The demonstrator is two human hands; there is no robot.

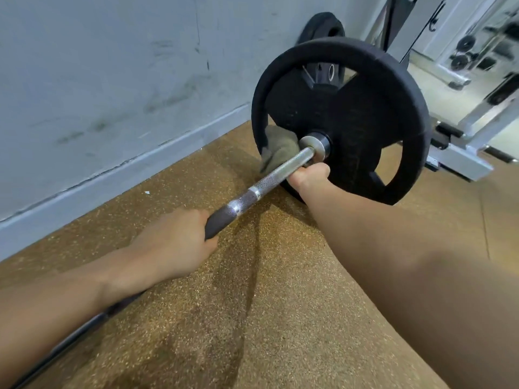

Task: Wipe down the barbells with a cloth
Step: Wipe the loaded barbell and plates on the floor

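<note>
A: So, what is the big black wheel (365, 113)?

B: A weight plate, just past the right hand (309, 174). The barbell (269, 181) runs through both hands, down by the brown floor (280, 304).

A: Are the hands holding on?

B: Yes. The left hand (179, 242) is wrapped round the dark part. The right hand is wrapped round the shiny part, and the cloth (278, 150) hangs on its far side.

A: What could go wrong?

B: I think the cloth might slip off, since only a little looks held. And the heavy bar could roll.
</note>
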